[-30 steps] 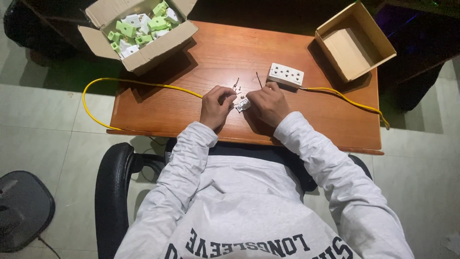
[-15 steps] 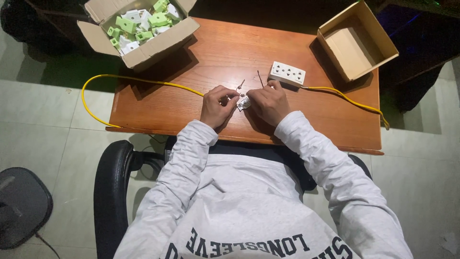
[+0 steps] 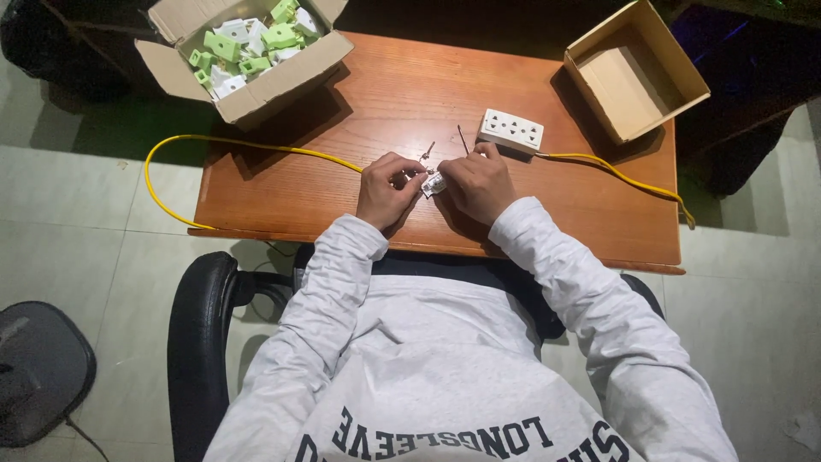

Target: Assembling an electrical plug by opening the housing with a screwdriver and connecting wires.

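Note:
Over the middle of a brown wooden table, my left hand and my right hand pinch a small white plug part between them. A yellow cable runs from my left hand out past the table's left edge and loops back. Bare wire ends stick up just beyond my fingers. A white multi-socket block lies just past my right hand, with a second yellow cable leading off to the right.
An open cardboard box of green and white plug parts stands at the far left corner. An empty open cardboard box sits at the far right corner. I sit on a black chair; another black chair is at lower left.
Both hands stay at the same spot on the table; the fingers have shifted slightly on the small white part.

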